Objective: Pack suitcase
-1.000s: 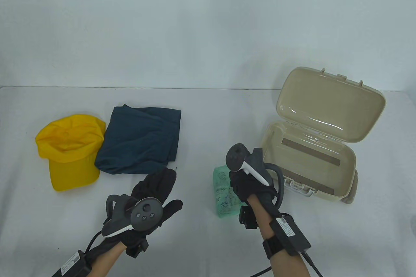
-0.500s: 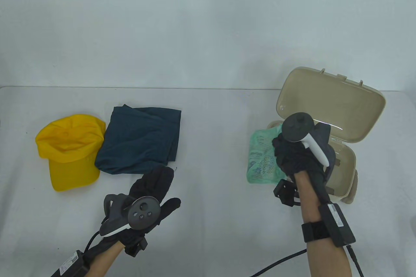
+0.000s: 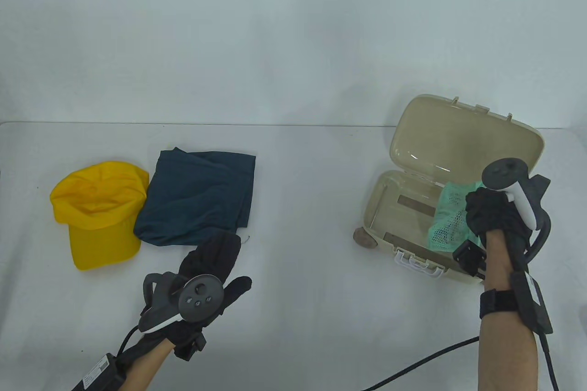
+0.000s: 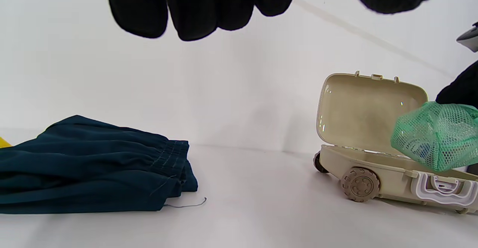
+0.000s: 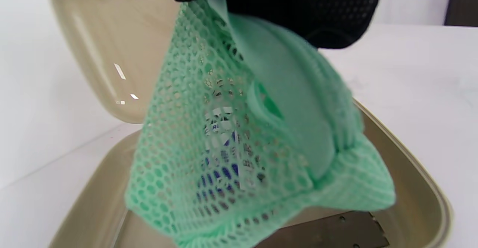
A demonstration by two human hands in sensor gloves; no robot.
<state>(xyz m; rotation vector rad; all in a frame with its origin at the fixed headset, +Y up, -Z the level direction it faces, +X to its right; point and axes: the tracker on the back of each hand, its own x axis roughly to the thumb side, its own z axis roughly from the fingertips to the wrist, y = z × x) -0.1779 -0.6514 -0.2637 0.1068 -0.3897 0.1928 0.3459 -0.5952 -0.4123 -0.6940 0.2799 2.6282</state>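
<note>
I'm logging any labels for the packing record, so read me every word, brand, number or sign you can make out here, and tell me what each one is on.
No text can be read in full.
Green mesh pouch: blue and white print on something inside shows through the netting; too broken up to read.
Wrist box on the right forearm and on the left forearm: white labels, too small to read.
Suitcase, yellow cap, navy clothing: no markings visible.

Green mesh pouch [image 5: 257,147], blue-and-white contents inside, gripped at its top by black-gloved right hand [image 5: 283,5]; hangs over beige suitcase [image 5: 422,188], lid [image 5: 112,46] raised behind, upper left.
</note>
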